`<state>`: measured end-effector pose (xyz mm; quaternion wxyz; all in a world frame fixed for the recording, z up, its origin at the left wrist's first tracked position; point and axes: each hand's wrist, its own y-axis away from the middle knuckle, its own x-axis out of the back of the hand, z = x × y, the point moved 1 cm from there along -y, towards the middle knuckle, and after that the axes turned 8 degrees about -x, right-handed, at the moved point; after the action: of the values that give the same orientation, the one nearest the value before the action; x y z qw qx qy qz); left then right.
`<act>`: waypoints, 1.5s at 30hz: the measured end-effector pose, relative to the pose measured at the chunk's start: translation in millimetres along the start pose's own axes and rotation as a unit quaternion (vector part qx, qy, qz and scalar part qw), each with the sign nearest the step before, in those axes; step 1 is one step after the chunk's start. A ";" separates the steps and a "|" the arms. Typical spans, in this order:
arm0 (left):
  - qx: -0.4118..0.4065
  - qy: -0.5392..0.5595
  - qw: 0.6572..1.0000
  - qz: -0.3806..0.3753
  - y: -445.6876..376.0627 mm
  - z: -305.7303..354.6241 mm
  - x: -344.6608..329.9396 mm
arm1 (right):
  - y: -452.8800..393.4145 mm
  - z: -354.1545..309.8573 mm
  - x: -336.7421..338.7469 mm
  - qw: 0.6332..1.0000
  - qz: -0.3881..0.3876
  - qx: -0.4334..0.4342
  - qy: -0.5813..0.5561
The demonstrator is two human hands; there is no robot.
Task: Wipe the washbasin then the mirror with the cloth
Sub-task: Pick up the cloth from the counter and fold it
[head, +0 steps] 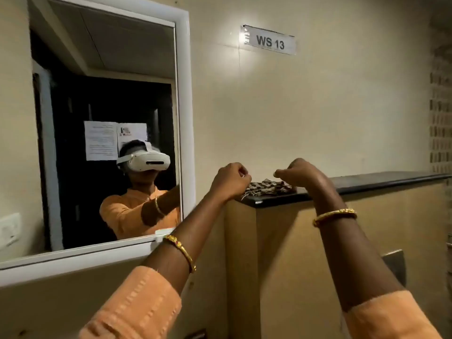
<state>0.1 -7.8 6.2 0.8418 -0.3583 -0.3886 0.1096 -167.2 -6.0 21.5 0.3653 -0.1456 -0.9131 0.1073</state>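
Note:
A brown and white patterned cloth lies spread on the black top of a low partition, to the right of the mirror. Both my hands hover just over it with fingers curled in. My left hand is at the cloth's left end and my right hand above its right end. I see nothing pinched in either hand. The white-framed mirror hangs on the wall at left and reflects the person. The washbasin is out of view.
A sign reading "WS 13" is stuck on the beige wall above the partition. A white switch plate sits left of the mirror. A patterned wall panel runs down the right edge.

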 end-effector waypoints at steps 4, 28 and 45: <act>0.056 -0.064 0.989 -0.120 -29.4 -8.1 -21.1 | -30.0 -3.4 -10.5 0.992 -0.066 -0.046 0.100; -0.042 0.113 0.959 0.256 26.5 15.6 35.8 | 16.0 -46.5 20.2 0.917 -0.173 0.056 -0.355; 0.203 0.125 0.969 0.064 316.6 -33.8 84.4 | 248.0 3.1 -136.8 0.880 -0.369 -0.076 -0.290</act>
<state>111.5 241.4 -178.1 0.9301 -0.2147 -0.2257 0.1945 -28.4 178.4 -142.7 0.0847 0.2122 -0.9712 -0.0678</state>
